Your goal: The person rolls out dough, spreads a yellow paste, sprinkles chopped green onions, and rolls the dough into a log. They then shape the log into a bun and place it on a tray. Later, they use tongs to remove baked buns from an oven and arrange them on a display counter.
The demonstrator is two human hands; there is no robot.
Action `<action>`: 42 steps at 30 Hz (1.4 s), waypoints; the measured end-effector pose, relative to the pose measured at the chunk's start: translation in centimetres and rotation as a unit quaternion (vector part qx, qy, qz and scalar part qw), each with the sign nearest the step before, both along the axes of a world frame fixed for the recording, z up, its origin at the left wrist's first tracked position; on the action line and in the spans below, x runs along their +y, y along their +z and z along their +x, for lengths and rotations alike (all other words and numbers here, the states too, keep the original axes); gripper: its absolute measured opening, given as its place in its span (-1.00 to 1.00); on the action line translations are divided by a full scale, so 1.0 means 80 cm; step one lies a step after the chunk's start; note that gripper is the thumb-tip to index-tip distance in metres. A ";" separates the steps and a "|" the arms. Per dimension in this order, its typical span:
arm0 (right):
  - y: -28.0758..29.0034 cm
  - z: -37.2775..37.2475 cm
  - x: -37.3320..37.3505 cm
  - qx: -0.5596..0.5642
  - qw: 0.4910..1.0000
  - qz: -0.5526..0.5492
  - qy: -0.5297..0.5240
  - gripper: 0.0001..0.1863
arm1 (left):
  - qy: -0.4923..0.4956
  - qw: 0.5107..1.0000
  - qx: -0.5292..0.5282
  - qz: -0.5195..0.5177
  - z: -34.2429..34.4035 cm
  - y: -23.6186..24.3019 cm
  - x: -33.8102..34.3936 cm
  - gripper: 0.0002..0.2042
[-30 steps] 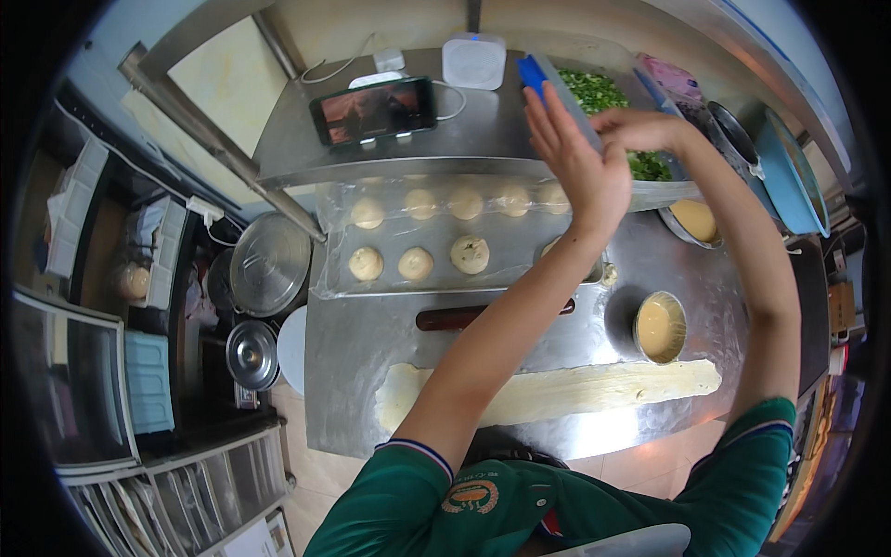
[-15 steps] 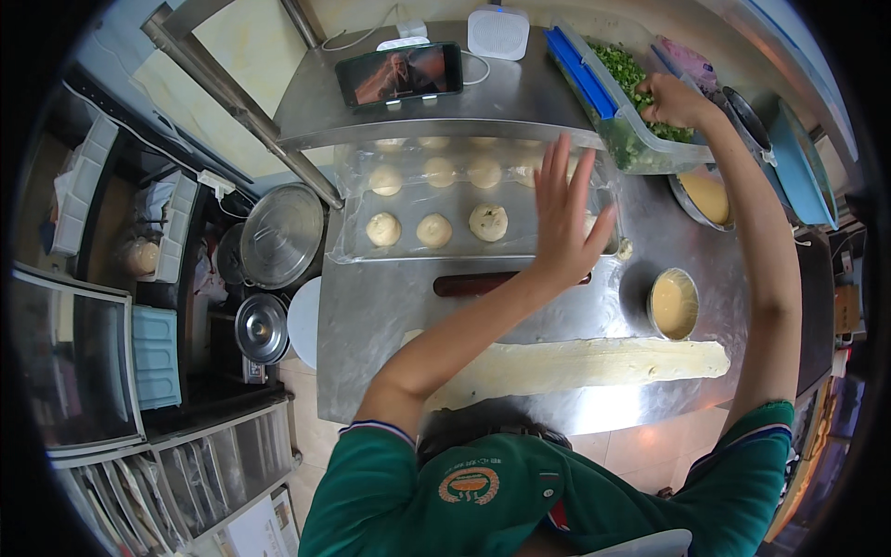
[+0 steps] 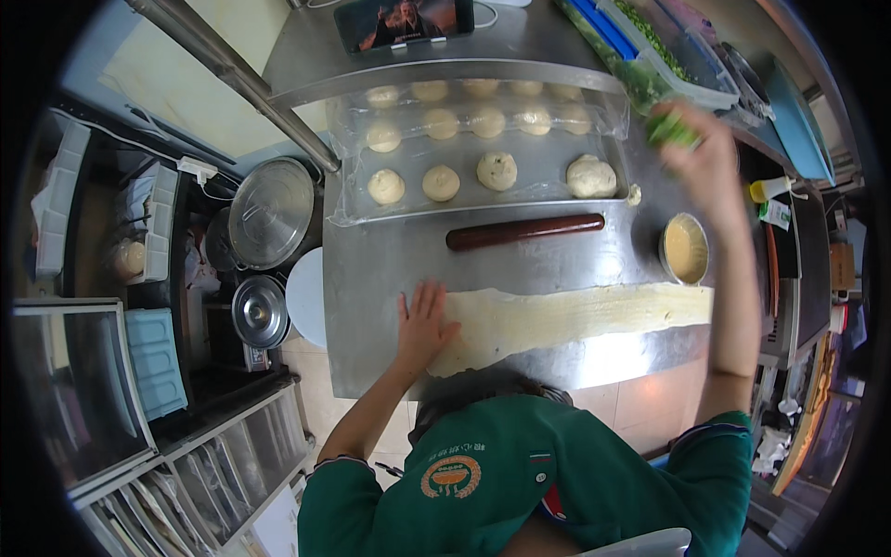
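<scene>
A long, thin, pale dough sheet (image 3: 575, 320) stretches across the steel worktop near its front edge. My left hand (image 3: 424, 325) lies open with fingers spread at the sheet's left end. In my right hand (image 3: 707, 158), smeared by motion, is a clump of chopped green onions (image 3: 672, 130), held above the worktop on the right. Beyond and above it stands a clear container (image 3: 719, 99) of chopped greens. A small metal bowl of yellowish paste (image 3: 686, 249) rests between my right arm and the dough. The dark red rolling pin (image 3: 524, 231) lies behind the sheet.
A metal tray (image 3: 529, 193) holding several dough balls, partly under plastic film, sits behind the rolling pin. Over it runs a steel shelf (image 3: 306, 56) with a phone (image 3: 404, 20) propped on it. Pot lids (image 3: 260, 311) stand left of the worktop; a blue basin (image 3: 800, 125) is far right.
My right hand has come out of the greens container with a clump of chopped green onions. My left hand has moved from above the tray down to the dough's left end.
</scene>
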State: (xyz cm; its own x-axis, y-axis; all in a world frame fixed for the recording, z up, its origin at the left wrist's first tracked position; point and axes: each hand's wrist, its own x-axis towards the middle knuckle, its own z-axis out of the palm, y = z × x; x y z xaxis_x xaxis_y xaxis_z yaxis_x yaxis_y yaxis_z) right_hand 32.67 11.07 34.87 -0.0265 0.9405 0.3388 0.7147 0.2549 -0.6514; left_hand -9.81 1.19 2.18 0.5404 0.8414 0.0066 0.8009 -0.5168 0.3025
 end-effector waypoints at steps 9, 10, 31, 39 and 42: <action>-0.371 -0.270 -0.155 -0.001 0.976 -0.186 0.112 -0.61 | -0.017 0.978 -0.171 -0.115 -0.005 0.003 -0.043 0.18; -0.389 -0.275 -0.165 -0.048 0.985 -0.088 0.139 -0.59 | -0.016 0.984 -0.157 -0.086 0.003 0.000 -0.048 0.18; -0.427 0.321 -0.368 -0.131 0.917 0.001 -0.377 -0.69 | -0.156 0.985 -0.067 -0.010 0.325 0.008 0.041 -0.11; -0.432 0.468 -0.416 -0.132 0.839 -0.005 -0.528 -0.65 | -0.028 0.999 -0.021 0.018 0.299 0.001 0.040 -0.09; -0.422 0.440 -0.418 0.000 0.873 0.014 -0.487 -0.71 | -0.129 0.991 0.002 -0.037 0.345 0.011 0.042 -0.02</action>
State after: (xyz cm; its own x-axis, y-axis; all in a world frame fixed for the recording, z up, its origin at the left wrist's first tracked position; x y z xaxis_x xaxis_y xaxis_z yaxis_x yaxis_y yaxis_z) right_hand 67.86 -22.35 1.12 0.7818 0.5080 0.3615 0.6009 -0.4589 -0.6545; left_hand 17.76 4.55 3.04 0.7370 0.6738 -0.0528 0.6467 -0.6803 0.3450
